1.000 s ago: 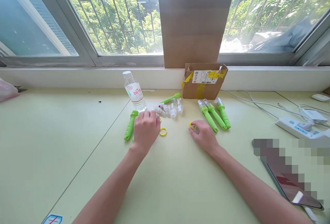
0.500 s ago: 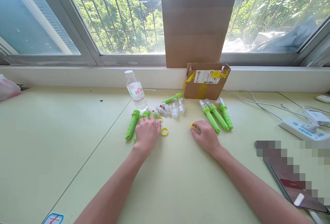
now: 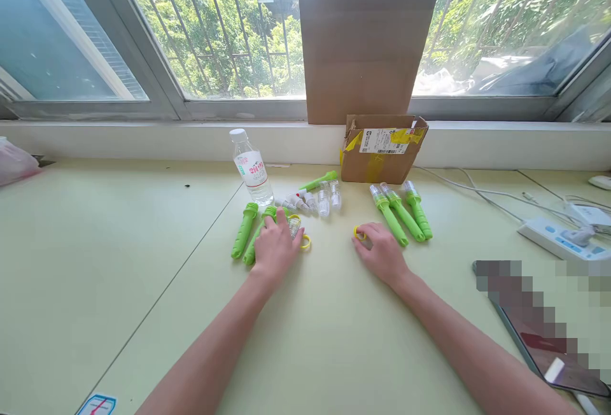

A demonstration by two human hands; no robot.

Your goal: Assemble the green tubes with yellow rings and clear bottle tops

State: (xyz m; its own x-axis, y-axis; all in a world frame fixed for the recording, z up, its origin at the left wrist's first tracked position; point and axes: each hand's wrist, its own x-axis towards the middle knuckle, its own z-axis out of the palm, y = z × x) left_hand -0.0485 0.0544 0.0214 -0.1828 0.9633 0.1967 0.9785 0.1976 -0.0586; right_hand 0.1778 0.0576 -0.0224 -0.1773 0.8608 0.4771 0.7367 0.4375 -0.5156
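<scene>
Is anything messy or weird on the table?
One green stick looks a bit out of place: it lies slantwise behind the clear caps, apart from the three capped sticks. I see no spill.

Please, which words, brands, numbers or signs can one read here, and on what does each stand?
None can be read with certainty.
Bottle label: red characters, too blurred to read.
Box label: dark print, too small to read.
Sticker at lower left, blue-edged: a red stroke, no legible word.
</scene>
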